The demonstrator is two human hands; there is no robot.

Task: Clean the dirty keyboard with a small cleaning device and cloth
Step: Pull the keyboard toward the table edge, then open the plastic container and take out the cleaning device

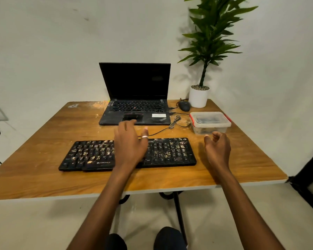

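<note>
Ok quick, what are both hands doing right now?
Left hand: open, over the keyboard, holding nothing.
Right hand: open, loosely curled, holding nothing.

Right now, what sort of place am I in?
Probably a home or office desk corner: an open black laptop on a wooden table, a crumb-covered black keyboard, a potted green plant.

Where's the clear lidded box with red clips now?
Head view: the clear plastic box with red clips sits on the right of the wooden table, beyond the right hand, in front of the white plant pot.
</note>
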